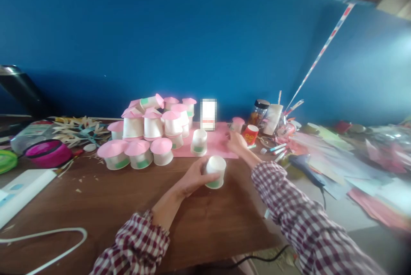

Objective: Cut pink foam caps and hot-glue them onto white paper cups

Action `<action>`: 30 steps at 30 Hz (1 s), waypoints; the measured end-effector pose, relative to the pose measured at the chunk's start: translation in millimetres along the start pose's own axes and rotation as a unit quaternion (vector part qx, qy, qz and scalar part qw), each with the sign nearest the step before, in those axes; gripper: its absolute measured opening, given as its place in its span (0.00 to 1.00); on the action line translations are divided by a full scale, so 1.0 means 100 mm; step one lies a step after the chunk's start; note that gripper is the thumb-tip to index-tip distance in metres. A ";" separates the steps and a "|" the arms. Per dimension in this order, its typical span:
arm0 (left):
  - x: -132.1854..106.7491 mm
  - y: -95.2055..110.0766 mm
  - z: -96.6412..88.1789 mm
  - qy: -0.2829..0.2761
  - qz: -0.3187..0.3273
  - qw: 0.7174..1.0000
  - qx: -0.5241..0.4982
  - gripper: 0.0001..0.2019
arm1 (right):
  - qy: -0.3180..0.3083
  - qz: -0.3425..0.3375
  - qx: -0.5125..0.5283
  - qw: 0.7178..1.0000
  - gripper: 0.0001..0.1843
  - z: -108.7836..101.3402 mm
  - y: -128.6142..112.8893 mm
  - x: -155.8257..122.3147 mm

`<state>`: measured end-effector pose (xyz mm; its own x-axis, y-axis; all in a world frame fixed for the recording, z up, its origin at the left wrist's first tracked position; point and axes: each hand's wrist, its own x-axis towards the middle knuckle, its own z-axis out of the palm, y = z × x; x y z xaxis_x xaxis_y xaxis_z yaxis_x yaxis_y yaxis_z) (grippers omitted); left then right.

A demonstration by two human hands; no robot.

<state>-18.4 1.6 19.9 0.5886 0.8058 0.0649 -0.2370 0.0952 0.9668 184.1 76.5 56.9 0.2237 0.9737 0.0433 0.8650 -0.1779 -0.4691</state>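
My left hand (193, 176) is wrapped around a white paper cup (215, 171) with a green patch, standing on the brown table (128, 215). My right hand (236, 141) reaches forward over a pink paper sheet (215, 143), close to a small pink-topped cup (238, 123) and a red cup (251, 134); its fingers are blurred. Another white cup (199, 141) stands upside down on the pink sheet. A pile of white cups with pink cone lids (150, 131) lies to the left.
A dark-lidded jar (258, 112), pens and a blue glue gun (305, 167) sit at the right among scattered coloured papers (353, 159). A pink bowl (48, 153), a white power strip (22, 189) and a white cable (48, 240) lie at the left. Behind stands a blue wall.
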 end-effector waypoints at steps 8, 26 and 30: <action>-0.01 0.01 -0.01 0.000 -0.001 0.999 -0.032 0.28 | -0.120 -0.076 0.274 0.951 0.15 -0.22 0.19 -0.12; -0.03 0.02 -0.02 -0.024 0.015 0.995 -0.095 0.16 | -0.195 -0.045 0.355 0.913 0.16 -0.31 0.05 -0.63; -0.02 0.00 -0.03 -0.015 0.035 0.993 -0.108 0.11 | -0.210 -0.020 0.422 0.881 0.14 -0.24 0.12 -0.84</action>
<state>-21.8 2.1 19.6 0.5869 0.7975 0.1396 -0.4355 0.1657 0.8848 186.7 -11.4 69.0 -0.1398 0.9750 -0.1726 0.1859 -0.1454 -0.9718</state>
